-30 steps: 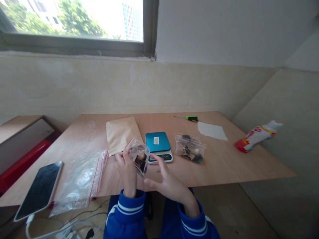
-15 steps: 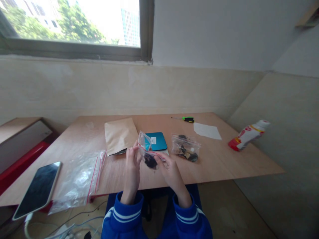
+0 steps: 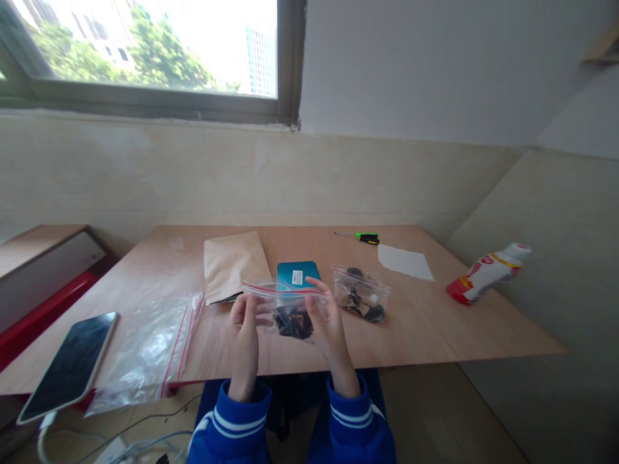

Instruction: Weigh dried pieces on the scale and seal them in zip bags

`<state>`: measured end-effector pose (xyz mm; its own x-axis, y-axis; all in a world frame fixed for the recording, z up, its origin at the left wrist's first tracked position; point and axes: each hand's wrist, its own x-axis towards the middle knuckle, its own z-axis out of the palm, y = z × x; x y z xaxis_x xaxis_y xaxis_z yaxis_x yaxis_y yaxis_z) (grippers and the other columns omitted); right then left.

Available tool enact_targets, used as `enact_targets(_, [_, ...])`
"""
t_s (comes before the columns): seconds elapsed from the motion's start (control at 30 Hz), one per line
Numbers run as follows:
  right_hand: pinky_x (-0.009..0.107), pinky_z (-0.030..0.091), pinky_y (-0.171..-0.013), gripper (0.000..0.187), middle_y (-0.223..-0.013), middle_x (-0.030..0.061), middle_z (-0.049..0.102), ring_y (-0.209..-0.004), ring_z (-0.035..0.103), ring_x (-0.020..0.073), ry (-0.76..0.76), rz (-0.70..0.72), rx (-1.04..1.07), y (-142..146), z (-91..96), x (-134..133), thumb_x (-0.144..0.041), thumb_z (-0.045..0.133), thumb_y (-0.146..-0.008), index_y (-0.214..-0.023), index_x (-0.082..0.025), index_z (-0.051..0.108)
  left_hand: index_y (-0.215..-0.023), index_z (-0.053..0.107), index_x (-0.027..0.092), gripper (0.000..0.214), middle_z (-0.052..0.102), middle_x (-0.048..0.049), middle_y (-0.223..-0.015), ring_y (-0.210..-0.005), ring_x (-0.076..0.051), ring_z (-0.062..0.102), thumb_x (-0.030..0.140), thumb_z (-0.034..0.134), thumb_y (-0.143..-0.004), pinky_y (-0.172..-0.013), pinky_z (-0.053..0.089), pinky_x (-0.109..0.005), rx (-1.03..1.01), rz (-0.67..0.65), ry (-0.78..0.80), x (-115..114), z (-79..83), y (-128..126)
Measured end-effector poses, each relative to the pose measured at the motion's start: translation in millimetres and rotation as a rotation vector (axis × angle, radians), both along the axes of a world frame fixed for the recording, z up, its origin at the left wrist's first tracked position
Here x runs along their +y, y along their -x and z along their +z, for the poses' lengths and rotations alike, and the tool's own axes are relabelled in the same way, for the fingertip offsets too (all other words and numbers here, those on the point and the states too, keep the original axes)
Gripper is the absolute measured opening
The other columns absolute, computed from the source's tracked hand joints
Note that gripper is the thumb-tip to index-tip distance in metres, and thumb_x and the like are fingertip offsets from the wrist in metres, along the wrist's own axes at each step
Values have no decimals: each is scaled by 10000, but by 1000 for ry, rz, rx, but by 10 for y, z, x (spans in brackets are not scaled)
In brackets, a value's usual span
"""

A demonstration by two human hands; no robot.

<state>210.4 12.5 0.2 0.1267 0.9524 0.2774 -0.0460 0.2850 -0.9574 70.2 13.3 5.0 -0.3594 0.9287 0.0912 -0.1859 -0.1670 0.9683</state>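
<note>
Left hand [image 3: 243,327], right hand [image 3: 325,320] both pinching small zip bag [image 3: 285,308] by opposite top corners, dark pieces inside.

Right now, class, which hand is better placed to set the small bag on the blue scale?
Probably the right hand: it grips the small bag's edge nearest the blue scale. The left hand holds the far edge.

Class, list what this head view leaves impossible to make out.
- Dark pieces in the held zip bag: too small and blurred.
- Scale: display hidden behind the bag.
- Scale's label text: too small.
- Phone: lower corner cut off by the left edge.
</note>
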Motion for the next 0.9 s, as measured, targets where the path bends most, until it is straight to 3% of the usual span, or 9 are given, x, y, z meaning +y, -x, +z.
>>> enact_targets(0.1, [359,532,-884,606,-1121,94,670,-1011,657,223,50,63,42,85,-114,14,-543,640,-808,-1289,-214,474,-845,578,188,305,647,2,-746,-626,-126,618,492,553,-847,-555,508,-226,-41,123,-24,-3,-43,-44])
enact_targets(0.2, [340,543,-814,433,-946,84,716,-903,681,230,77,85,-11,87,-147,29,-574,593,-826,-1012,-187,653,-798,558,197,331,601,31,-649,-542,-103,566,516,511,-870,-501,465,-200,78,198,-8,-25,-60,-49])
enact_targets(0.3, [328,533,-768,442,-806,72,719,-814,681,220,64,-27,-48,39,-159,47,-565,481,-896,-795,-191,693,-735,529,202,355,481,66,-512,-444,-82,468,506,461,-903,-443,387,-185,262,228,11,-47,-47,-33])
enact_targets(0.4, [333,528,-750,446,-775,67,721,-806,680,227,47,-122,-22,-34,-193,60,-552,454,-914,-778,-199,693,-713,530,201,356,425,72,-468,-414,-82,434,488,455,-911,-428,359,-190,374,154,-20,-44,-15,-12])
enact_targets(0.57, [339,528,-728,456,-747,64,716,-749,677,226,34,-221,-65,-146,-173,48,-574,493,-882,-730,-194,693,-699,552,195,373,437,61,-490,-425,-88,425,517,493,-878,-407,341,-196,342,-34,-41,-12,29,55])
enact_targets(0.73, [331,539,-721,411,-766,63,734,-752,688,225,70,-201,-34,-208,-138,18,-562,566,-841,-752,-186,707,-747,566,189,349,539,47,-550,-440,-91,490,522,535,-849,-432,369,-204,285,-194,-50,-9,-17,158])
enact_targets(0.9, [335,545,-728,377,-815,75,755,-786,705,238,120,-188,2,-262,-204,-4,-537,591,-834,-837,-183,718,-716,544,194,353,559,41,-520,-416,-99,497,515,519,-861,-437,387,-216,249,-159,-26,-17,-65,107])
